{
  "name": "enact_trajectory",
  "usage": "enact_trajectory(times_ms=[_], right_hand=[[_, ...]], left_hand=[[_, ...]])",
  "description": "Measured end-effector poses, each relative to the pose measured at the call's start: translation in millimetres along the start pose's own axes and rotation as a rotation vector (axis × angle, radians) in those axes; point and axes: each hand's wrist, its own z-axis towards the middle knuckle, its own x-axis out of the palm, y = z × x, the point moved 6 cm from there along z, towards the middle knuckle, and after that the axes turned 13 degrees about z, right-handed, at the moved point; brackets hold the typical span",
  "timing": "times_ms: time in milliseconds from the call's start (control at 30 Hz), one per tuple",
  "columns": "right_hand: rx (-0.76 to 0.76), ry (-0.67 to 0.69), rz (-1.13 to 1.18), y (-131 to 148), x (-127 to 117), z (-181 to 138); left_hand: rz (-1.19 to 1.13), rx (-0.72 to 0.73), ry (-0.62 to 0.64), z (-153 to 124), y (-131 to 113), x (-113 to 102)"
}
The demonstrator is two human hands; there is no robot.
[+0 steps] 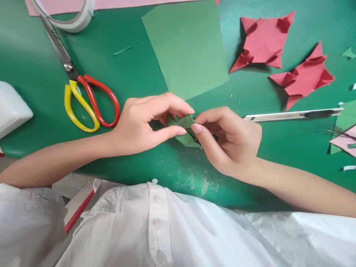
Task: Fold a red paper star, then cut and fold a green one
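Between my two hands is a small folded piece of green paper (185, 121), held low over the table near its front edge. My left hand (150, 120) comes from the left, thumb and fingers closed on the paper's left side. From the right, my right hand (228, 137) pinches the paper's right edge between thumb and forefinger. Part of the fold is hidden behind the fingertips. Just beyond my hands lies a flat green paper sheet (191, 48).
Scissors (72, 74) with red and yellow handles and a tape roll (75, 24) lie at left, near a white container (12, 107). Two folded red paper shapes (265, 40) (303, 78) lie at upper right. A utility knife (292, 115) and paper scraps (346, 141) are right.
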Motion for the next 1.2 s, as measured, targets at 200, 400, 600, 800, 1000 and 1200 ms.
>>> enact_trajectory(times_ms=[200,400,600,800,1000,1200], right_hand=[[0.037,0.018,0.01,-1.2,0.8,0.0],[-0.002,0.013,-0.03,0.2,0.6,0.6],[0.03,0.006,-0.038,-1.8,1.0,-0.7],[0.036,0.004,-0.007,-3.0,0.6,-0.2],[0.043,-0.005,-0.035,-3.6,1.3,-0.1],[0.051,-0.012,-0.068,-4.1,1.1,-1.3]], left_hand=[[0.03,0.009,0.003,-1.3,-0.4,-0.4],[0.021,0.01,0.008,-1.1,0.2,-0.2],[0.023,0.033,-0.017,-0.3,-0.6,-0.4],[0.053,0.043,-0.007,-0.3,-2.4,-0.4],[0.054,0.041,-0.022,-0.7,-2.4,1.1],[0.088,0.018,-0.017,-2.1,-2.5,1.0]])
